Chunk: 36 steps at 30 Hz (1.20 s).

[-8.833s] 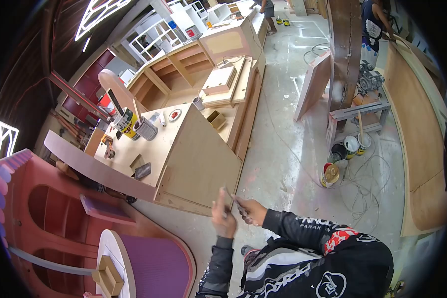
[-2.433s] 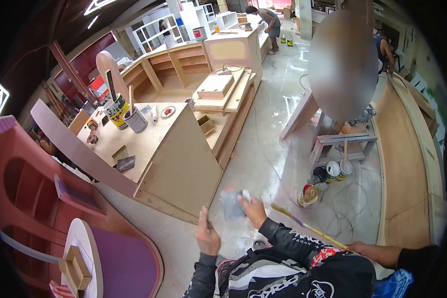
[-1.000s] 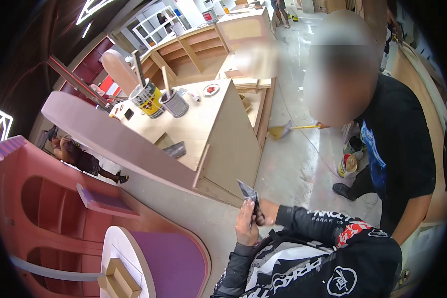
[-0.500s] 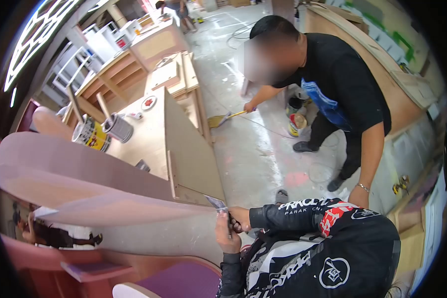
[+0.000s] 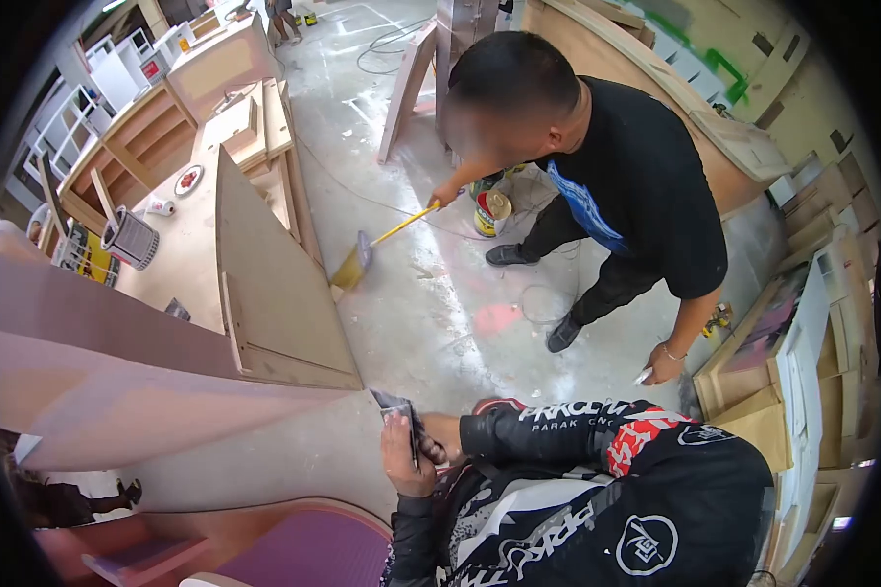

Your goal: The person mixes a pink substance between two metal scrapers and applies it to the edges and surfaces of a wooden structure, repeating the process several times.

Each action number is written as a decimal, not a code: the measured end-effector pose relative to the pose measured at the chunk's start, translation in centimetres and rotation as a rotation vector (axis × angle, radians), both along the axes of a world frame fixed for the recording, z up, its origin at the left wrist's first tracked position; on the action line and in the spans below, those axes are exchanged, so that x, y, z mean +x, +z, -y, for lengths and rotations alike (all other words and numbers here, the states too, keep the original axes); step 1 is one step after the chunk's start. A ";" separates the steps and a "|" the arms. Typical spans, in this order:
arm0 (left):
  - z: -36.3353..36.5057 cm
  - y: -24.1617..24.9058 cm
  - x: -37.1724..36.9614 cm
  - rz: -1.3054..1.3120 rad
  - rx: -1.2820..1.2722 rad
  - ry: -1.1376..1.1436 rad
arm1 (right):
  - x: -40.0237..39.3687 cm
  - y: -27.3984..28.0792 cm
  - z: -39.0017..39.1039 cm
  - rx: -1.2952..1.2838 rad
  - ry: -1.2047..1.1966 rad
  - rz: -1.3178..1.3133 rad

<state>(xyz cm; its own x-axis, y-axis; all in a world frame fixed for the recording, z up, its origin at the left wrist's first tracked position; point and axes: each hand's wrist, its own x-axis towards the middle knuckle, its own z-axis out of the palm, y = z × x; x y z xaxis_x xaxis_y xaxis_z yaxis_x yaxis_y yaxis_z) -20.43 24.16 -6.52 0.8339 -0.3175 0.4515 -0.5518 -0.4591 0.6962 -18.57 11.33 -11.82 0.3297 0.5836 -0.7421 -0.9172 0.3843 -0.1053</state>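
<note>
My left hand (image 5: 406,457) and my right hand (image 5: 439,439) are close together at the lower middle. A thin grey, scraper-like blade (image 5: 393,402) sticks up between them. The left hand's fingers press along its side. My right hand's fingers curl around a dark part below the blade, probably its handle; the grip is partly hidden. Black printed sleeves cover both forearms. Beyond, a person in a black T-shirt (image 5: 646,186) bends over, holding a yellow-handled broom (image 5: 401,227) with its bristles at the floor beside a wooden panel.
The wooden counter (image 5: 191,254) at left bears a metal can (image 5: 130,240) and a yellow bucket (image 5: 88,256). A paint bucket (image 5: 492,211) stands near the person's feet. Curved pink panels (image 5: 157,391) lie left of my hands. Another person (image 5: 78,499) shows at lower left.
The view has shifted, moving the surroundings leftward. The person's lower arm has come away from my sleeve, showing a small pale item in that hand. My hands keep their hold.
</note>
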 end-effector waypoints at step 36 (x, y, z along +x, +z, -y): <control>-3.1 3.0 -30.9 -0.368 -0.226 0.672 | -30.4 3.9 4.1 -0.686 0.131 1.438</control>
<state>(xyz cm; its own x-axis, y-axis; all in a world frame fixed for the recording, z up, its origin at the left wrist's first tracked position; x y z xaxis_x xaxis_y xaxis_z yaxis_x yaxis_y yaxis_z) -51.34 27.27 -3.54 0.9222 0.3726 0.1035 0.0765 -0.4380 0.8957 -48.92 7.19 -7.93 0.9310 0.3649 0.0057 0.0716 -0.1674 -0.9833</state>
